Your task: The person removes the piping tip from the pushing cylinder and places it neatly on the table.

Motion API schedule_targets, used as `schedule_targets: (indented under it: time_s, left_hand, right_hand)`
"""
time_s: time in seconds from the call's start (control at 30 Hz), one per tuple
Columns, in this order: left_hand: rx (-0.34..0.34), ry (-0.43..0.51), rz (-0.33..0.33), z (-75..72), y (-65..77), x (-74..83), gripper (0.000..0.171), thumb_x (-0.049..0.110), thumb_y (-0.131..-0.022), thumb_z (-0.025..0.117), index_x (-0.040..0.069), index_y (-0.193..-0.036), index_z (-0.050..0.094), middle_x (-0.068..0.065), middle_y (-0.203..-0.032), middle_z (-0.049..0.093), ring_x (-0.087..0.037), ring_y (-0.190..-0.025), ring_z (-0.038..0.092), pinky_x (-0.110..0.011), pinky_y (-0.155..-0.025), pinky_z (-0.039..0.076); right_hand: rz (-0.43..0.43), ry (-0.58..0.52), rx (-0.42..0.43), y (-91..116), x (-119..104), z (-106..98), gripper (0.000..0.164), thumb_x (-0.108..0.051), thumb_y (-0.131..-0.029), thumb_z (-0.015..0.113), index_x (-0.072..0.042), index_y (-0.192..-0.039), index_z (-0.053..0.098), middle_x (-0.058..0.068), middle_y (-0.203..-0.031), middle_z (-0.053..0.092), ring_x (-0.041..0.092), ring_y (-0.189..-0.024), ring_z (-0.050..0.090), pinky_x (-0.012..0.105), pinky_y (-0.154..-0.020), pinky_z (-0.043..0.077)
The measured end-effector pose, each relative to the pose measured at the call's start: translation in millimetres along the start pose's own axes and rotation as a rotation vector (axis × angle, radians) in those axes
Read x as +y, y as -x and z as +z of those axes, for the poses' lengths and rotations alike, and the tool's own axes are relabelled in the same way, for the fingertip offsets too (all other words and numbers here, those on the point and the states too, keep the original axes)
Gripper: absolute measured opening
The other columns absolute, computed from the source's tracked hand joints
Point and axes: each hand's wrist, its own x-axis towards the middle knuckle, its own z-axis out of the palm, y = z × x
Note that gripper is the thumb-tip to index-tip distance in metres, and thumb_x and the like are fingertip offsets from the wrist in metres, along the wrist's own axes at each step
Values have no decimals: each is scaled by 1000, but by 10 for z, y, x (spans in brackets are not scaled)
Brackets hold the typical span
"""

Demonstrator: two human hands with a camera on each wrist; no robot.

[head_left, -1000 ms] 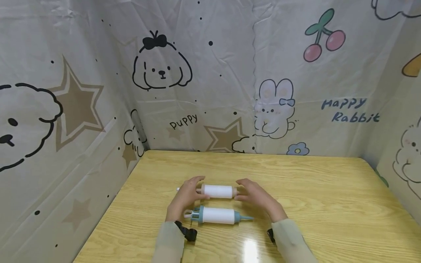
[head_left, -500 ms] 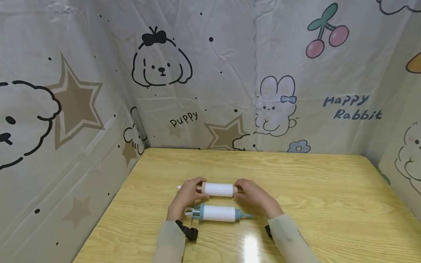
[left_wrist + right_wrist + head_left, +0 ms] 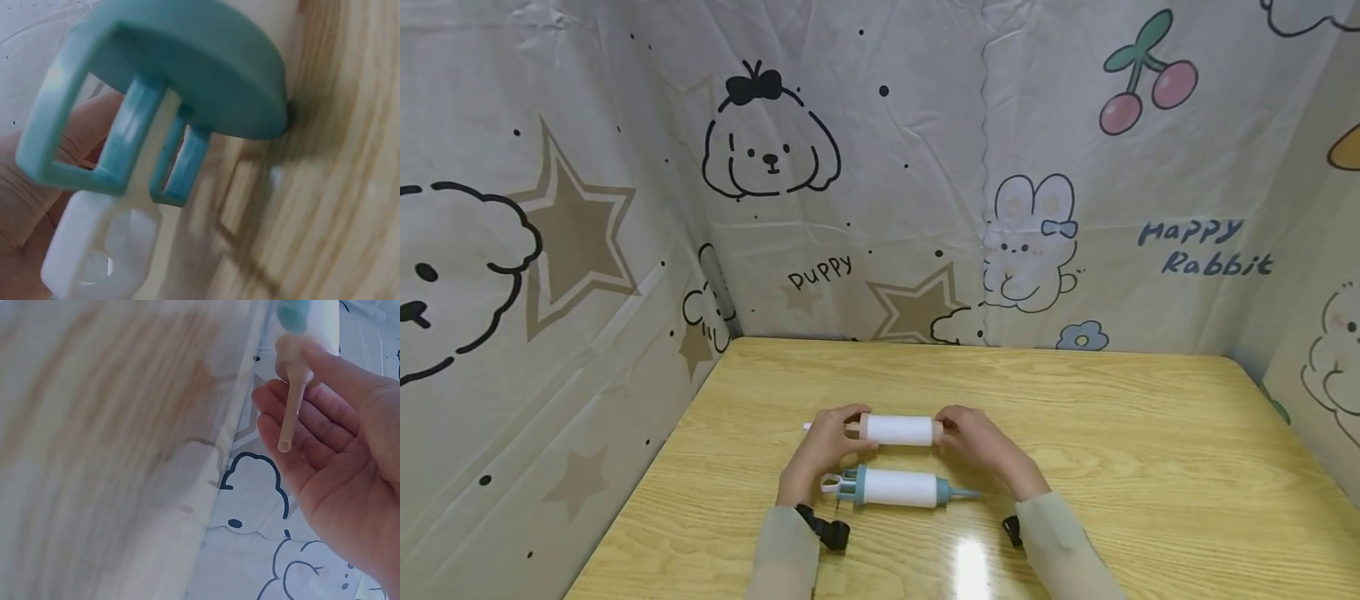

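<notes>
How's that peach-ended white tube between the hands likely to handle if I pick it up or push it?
The peach-ended tube would probably roll if pushed sideways, since its barrel looks round. It seems likely to stay stiff, as it runs straight from the left hand to the right hand. Its nozzle looks thin, so that may be the most fragile part.

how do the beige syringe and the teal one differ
Colour: the beige syringe has beige end parts, the teal syringe teal ones.
Handling: the left hand and right hand hold the beige syringe near its ends; neither grips the teal syringe.
Place: the teal syringe lies nearer the person than the beige syringe.
Shared: white middles.
</notes>
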Motion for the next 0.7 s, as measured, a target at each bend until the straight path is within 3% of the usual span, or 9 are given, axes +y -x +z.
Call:
schedule_targets:
  time_s: [0.27, 0.7]
  left_hand:
    - [23, -58, 55, -28, 7, 87, 62, 29, -82, 79, 5, -135, 58, -15, -132, 63, -29, -113, 66, -42, -92, 57]
    - [14, -113, 109, 19, -29, 280, 60, 31, -84, 76, 9, -136, 57, -12, -133, 63, -28, -112, 67, -43, -91, 57]
  right_hand:
    - [16, -93, 35, 67, 30, -43, 24, -15, -92, 67, -1, -111, 66, 16, -114, 69, 31, -106, 67, 43, -91, 57]
    - [0, -126, 106, 223, 134, -144, 27, -16, -92, 67, -3, -115, 65, 15, -117, 69, 33, -109, 68, 42, -94, 57]
